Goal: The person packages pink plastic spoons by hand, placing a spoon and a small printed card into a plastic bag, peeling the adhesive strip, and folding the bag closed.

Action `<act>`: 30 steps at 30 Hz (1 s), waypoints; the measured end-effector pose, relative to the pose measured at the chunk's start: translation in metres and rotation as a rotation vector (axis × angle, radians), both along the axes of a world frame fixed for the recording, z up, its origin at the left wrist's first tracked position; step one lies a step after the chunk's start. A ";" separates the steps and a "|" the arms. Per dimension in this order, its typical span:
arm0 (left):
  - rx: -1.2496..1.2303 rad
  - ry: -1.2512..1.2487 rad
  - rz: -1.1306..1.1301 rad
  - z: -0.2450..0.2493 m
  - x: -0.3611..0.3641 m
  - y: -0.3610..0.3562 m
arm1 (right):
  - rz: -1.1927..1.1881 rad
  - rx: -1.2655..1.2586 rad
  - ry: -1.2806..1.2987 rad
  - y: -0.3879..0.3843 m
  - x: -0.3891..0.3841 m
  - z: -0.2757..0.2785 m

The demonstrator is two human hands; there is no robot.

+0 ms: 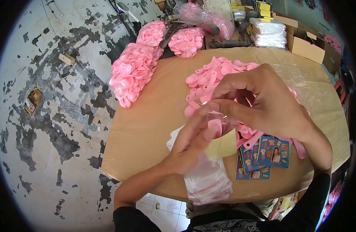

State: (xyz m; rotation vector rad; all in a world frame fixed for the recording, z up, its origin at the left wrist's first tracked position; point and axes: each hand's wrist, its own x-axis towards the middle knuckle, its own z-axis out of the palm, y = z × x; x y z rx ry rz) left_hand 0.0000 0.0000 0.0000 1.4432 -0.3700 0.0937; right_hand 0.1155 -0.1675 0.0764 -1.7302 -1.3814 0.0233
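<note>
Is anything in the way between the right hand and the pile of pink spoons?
Nothing visible. The pink spoons lie on the brown tabletop, below and just beyond the right hand. That hand is busy, though: it and the left hand are holding a clear plastic bag.

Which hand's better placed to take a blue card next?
Probably the right hand: it looks nearer the blue cards. The left hand sits farther off; both are busy with a clear bag.
</note>
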 end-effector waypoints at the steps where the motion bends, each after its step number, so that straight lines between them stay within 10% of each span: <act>1: -0.072 0.001 0.051 -0.002 0.001 0.000 | -0.008 0.002 -0.011 0.002 0.000 -0.001; 20: 0.219 -0.016 0.311 -0.003 0.004 0.000 | -0.212 0.139 -0.882 0.014 0.013 -0.025; 30: 0.369 0.040 0.337 -0.007 0.009 0.004 | -0.143 -0.016 -0.894 0.016 0.024 -0.038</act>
